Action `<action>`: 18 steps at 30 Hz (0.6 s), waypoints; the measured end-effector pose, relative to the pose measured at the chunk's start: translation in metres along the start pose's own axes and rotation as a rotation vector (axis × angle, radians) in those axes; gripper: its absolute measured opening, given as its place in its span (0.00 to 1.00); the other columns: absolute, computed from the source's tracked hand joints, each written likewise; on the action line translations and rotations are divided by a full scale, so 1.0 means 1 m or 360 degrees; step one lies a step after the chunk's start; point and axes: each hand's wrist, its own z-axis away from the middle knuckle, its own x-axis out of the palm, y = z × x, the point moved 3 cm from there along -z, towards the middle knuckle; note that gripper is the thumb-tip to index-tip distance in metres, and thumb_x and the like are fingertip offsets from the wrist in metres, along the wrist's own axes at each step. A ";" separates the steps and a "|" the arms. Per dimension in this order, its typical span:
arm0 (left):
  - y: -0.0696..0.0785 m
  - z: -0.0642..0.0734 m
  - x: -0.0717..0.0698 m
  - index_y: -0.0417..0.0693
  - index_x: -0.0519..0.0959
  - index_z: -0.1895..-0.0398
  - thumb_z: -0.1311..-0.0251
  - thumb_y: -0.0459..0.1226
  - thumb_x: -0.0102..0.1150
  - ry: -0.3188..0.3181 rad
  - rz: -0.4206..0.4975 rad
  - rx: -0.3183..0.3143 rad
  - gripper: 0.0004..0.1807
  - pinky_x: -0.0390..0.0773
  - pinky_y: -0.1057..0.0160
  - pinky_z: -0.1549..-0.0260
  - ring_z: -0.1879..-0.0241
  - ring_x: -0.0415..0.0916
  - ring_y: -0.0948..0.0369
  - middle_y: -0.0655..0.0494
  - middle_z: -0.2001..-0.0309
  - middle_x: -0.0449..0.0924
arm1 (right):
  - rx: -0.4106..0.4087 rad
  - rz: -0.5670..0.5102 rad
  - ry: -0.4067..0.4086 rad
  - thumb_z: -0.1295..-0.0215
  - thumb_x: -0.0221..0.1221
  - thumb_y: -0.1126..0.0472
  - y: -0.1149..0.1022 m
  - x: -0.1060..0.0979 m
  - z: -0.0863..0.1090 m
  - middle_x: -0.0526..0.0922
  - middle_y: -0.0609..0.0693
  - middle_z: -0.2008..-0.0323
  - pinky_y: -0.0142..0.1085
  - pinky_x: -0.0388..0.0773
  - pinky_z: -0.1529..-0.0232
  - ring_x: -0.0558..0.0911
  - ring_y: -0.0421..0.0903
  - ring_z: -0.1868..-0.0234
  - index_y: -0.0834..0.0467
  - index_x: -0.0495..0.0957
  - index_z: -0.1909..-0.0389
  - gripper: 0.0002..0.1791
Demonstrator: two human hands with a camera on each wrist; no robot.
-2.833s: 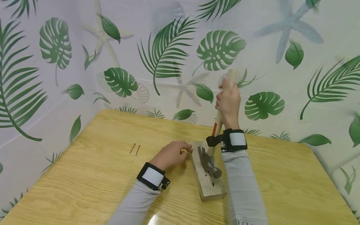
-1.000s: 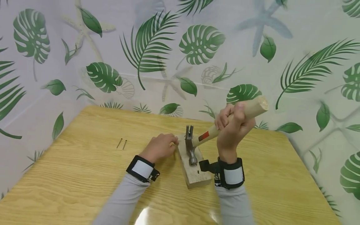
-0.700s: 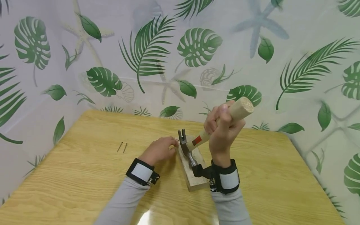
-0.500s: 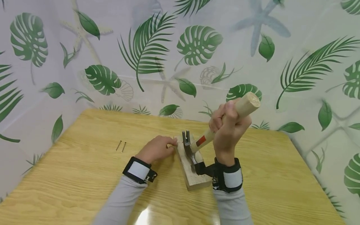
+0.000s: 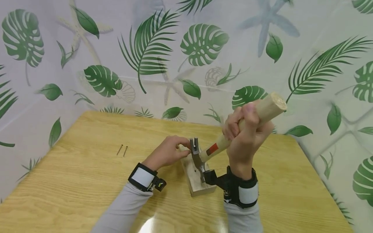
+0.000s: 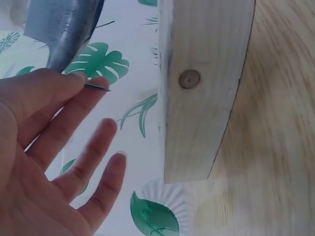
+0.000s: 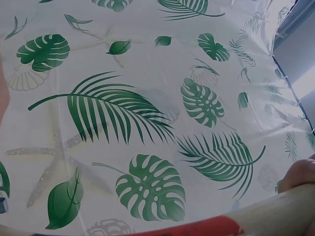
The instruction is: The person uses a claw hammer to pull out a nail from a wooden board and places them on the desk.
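Note:
My right hand (image 5: 246, 136) grips the wooden handle of a claw hammer (image 5: 214, 149); its handle end points up to the right. The steel hammer head (image 5: 198, 161) is over a pale wooden block (image 5: 192, 179), claw upward. Whether the head touches the block, I cannot tell. Beside the claw is my left hand (image 5: 169, 152), over the block's far end. In the left wrist view its thumb and index finger pinch a thin nail (image 6: 98, 87), whose tip sticks out; the other fingers are spread. In the right wrist view the handle's red band (image 7: 206, 227) shows along the bottom.
Two loose nails (image 5: 122, 150) lie on the wooden table (image 5: 87, 181) left of the block. The block's top has a dark hole, and a round mark (image 6: 189, 78) shows on its side. A leaf-patterned sheet (image 5: 157, 97) hangs behind the table.
My left hand has gone from the block's left edge up to the hammer claw and now pinches a nail. The hammer, upright at first, has tilted over to the right with its claw up.

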 end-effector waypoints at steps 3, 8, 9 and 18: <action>0.000 -0.001 -0.002 0.54 0.88 0.63 0.34 0.36 0.65 0.0029 -0.0022 0.0007 0.04 0.80 0.52 0.46 0.49 0.82 0.58 0.60 0.59 0.88 | 0.0014 -0.0007 -0.0011 0.32 0.48 0.66 0.000 0.003 0.000 0.57 0.46 0.93 0.31 0.51 0.93 0.54 0.39 0.95 0.62 0.63 0.79 0.14; -0.004 0.002 -0.002 0.54 0.89 0.65 0.36 0.37 0.67 0.0045 -0.0037 -0.0003 0.04 0.80 0.53 0.49 0.53 0.83 0.60 0.63 0.62 0.88 | 0.0056 0.0007 -0.0006 0.32 0.47 0.66 0.000 0.001 0.003 0.57 0.46 0.93 0.32 0.51 0.93 0.54 0.40 0.95 0.61 0.65 0.78 0.12; -0.005 0.003 -0.002 0.55 0.89 0.65 0.36 0.37 0.67 0.0037 -0.0037 -0.0009 0.03 0.80 0.53 0.49 0.53 0.83 0.60 0.63 0.62 0.88 | 0.0062 0.0007 -0.0006 0.32 0.47 0.66 0.001 0.001 0.003 0.57 0.46 0.93 0.32 0.51 0.93 0.54 0.40 0.95 0.61 0.65 0.77 0.12; -0.006 0.002 -0.009 0.53 0.89 0.58 0.33 0.37 0.64 0.0185 0.0006 0.0026 0.06 0.80 0.56 0.53 0.56 0.83 0.58 0.59 0.60 0.88 | 0.0104 0.0001 -0.0099 0.30 0.47 0.65 0.004 0.003 0.001 0.57 0.46 0.93 0.32 0.50 0.94 0.54 0.40 0.95 0.62 0.64 0.79 0.15</action>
